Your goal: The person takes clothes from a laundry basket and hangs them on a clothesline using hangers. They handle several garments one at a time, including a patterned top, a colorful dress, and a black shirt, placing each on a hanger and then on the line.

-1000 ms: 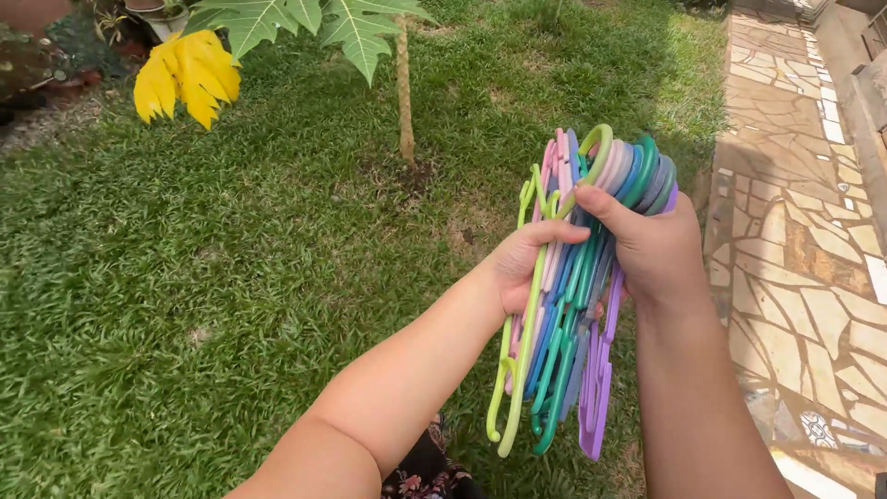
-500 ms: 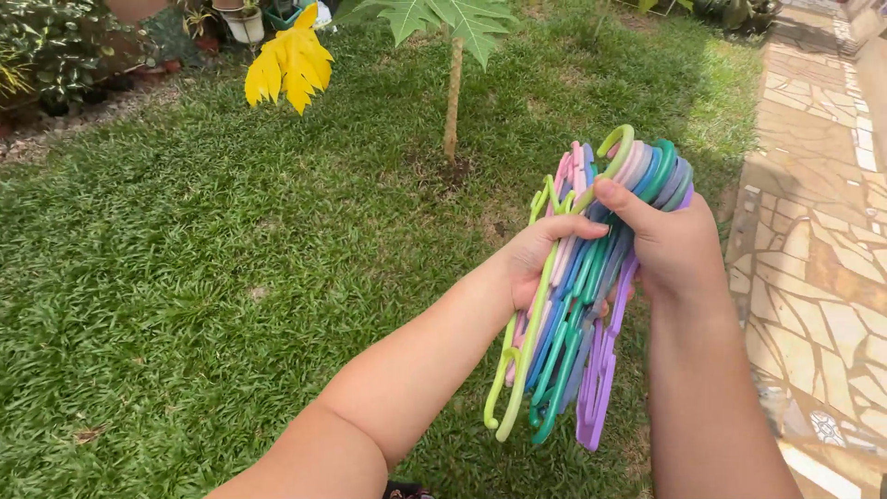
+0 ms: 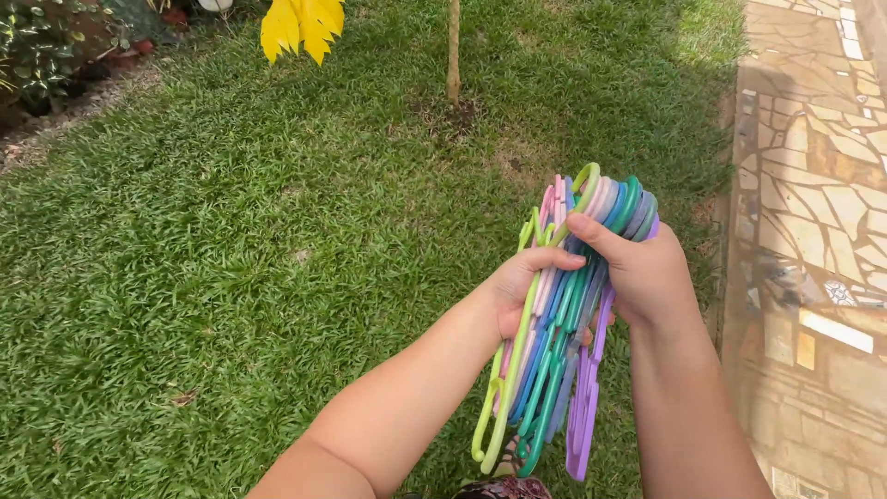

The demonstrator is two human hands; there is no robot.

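A thick bundle of plastic clothes hangers (image 3: 554,370) in green, pink, blue, teal and purple hangs in front of me over the grass. My right hand (image 3: 647,273) is wrapped around the hooks at the top of the bundle. My left hand (image 3: 517,286) grips the near side of the bundle, thumb across a light green hanger (image 3: 504,397) at the outer left. The hanger bodies dangle down between my forearms.
A lawn (image 3: 231,259) fills the left and centre. A thin tree trunk (image 3: 453,51) stands at the top, with a yellow leaf (image 3: 300,26) to its left. A stone-paved path (image 3: 813,231) runs along the right. Plants (image 3: 46,46) border the far left.
The view has tilted down and left, so the tree and yellow leaf sit higher in frame. Both hands keep hold of the hanger bundle in much the same pose.
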